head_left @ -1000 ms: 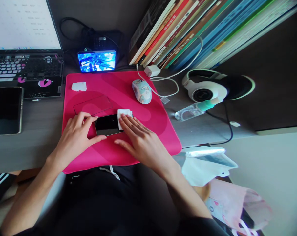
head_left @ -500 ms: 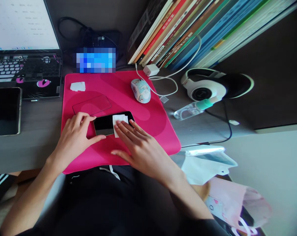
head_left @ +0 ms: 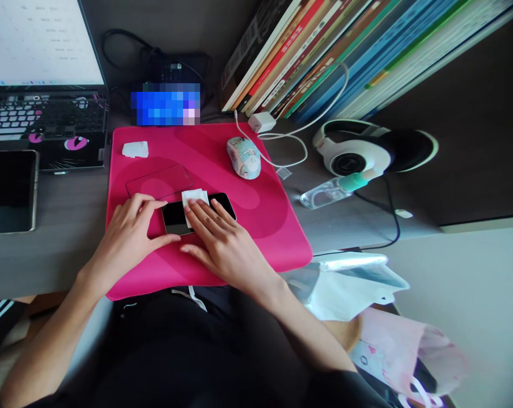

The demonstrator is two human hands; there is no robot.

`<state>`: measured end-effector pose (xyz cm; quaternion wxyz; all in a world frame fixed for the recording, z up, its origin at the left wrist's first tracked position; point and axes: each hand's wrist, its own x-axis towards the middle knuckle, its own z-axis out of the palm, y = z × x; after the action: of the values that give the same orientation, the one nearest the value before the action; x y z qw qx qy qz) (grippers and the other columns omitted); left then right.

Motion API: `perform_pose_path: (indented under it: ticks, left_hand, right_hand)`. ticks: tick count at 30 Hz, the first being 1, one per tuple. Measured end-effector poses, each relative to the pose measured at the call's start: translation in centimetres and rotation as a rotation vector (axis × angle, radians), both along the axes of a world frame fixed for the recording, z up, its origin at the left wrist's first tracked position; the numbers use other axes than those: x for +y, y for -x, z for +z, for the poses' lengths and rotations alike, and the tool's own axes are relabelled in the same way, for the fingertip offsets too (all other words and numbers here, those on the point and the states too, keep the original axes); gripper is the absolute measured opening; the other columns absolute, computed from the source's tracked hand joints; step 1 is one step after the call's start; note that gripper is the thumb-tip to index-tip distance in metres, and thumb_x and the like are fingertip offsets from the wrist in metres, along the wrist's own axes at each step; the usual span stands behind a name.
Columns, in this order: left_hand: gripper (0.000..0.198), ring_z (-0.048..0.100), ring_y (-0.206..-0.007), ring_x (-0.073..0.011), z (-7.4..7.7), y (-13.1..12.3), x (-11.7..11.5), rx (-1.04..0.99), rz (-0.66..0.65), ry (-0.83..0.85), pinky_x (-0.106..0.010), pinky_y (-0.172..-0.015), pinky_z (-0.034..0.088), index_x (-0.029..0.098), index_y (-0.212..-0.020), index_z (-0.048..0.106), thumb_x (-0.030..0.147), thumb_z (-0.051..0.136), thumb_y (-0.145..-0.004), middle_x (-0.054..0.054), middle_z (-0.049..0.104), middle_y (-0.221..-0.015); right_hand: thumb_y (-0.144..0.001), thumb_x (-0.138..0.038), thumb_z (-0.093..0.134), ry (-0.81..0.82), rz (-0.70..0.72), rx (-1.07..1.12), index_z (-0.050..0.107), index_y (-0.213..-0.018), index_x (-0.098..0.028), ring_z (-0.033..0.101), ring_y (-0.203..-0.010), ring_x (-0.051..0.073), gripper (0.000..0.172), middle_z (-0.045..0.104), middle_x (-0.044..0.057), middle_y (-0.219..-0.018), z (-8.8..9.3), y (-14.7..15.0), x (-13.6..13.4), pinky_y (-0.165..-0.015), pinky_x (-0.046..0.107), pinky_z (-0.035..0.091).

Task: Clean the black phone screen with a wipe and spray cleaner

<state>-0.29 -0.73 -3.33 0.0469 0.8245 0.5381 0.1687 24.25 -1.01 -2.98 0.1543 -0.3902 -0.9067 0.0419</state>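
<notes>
A smartphone [head_left: 174, 217] with a dark screen lies face up on the pink mat [head_left: 154, 272]. My left hand [head_left: 131, 238] grips its left end, the index finger at the far corner and the thumb along the near edge. A folded white wipe [head_left: 194, 195] sits on the screen. Under the outstretched fingers of my right hand [head_left: 222, 243], that wipe is held pressed against the glass; the fingers hide part of it. Just beyond the phone is a thin, clear, dark-edged screen protector [head_left: 160, 181]. Another white piece, apparently folded paper or wipe [head_left: 135, 149], rests at the mat's upper left.
A patterned mouse [head_left: 243, 157] stands on the mat's right side. Beyond it are a white charger [head_left: 262, 121], a spray bottle [head_left: 324, 192] and headphones [head_left: 358, 153]. At left are a laptop [head_left: 47, 136] and another phone [head_left: 13, 191]. Books [head_left: 282, 62] line the back.
My right hand has slid the wipe leftward and slightly away from me over the phone screen, uncovering more of its right end. My left hand keeps its place.
</notes>
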Motion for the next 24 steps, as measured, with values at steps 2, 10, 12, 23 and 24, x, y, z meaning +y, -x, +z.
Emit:
perform_pose_path:
  ticks: [2,10,12,23,24]
  left_hand:
    - [0.068,0.062,-0.128,-0.0353,0.1,-0.1,-0.2,-0.030,0.031,0.015,-0.052,-0.111,0.052,0.025,-0.147,0.050,0.053,0.079,-0.092,-0.012,0.057,-0.133]
    - [0.065,0.062,-0.129,-0.0352,-0.3,0.7,0.1,-0.072,-0.002,0.086,-0.053,-0.112,0.051,0.025,-0.141,0.052,0.054,0.081,-0.091,-0.011,0.056,-0.133]
    - [0.064,0.061,-0.130,-0.0349,-0.5,1.0,0.2,-0.084,-0.005,0.096,-0.053,-0.112,0.051,0.025,-0.141,0.053,0.052,0.081,-0.091,-0.011,0.056,-0.133]
    - [0.061,0.061,-0.128,-0.0331,-0.4,0.7,-0.2,-0.170,0.046,0.114,-0.051,-0.112,0.050,0.027,-0.137,0.053,0.042,0.085,-0.088,-0.008,0.054,-0.130]
    - [0.060,0.061,-0.129,-0.0335,-0.4,0.7,-0.2,-0.169,0.039,0.120,-0.051,-0.112,0.050,0.027,-0.137,0.054,0.042,0.085,-0.089,-0.008,0.054,-0.129]
  right_hand:
    - [-0.113,-0.050,0.046,0.006,0.027,-0.004,0.054,-0.155,-0.001,0.047,-0.156,0.032,0.065,0.049,0.022,-0.163,0.5,-0.2,-0.8,-0.134,0.053,0.034]
    - [-0.112,-0.049,0.050,0.002,0.024,0.018,0.058,-0.152,-0.002,0.052,-0.152,0.031,0.062,0.054,0.021,-0.160,0.8,0.4,-2.0,-0.133,0.050,0.038]
    - [-0.113,-0.048,0.047,0.001,0.011,0.037,0.055,-0.154,-0.001,0.050,-0.154,0.030,0.063,0.051,0.021,-0.162,0.2,1.0,-1.1,-0.133,0.050,0.037]
    - [-0.112,-0.049,0.051,-0.021,0.082,0.059,0.053,-0.156,-0.001,0.048,-0.155,0.030,0.065,0.052,0.021,-0.162,0.0,1.3,-1.7,-0.134,0.050,0.036]
    - [-0.111,-0.049,0.052,-0.025,0.095,0.059,0.054,-0.155,-0.001,0.049,-0.154,0.031,0.065,0.053,0.021,-0.162,0.1,1.3,-2.0,-0.133,0.050,0.037]
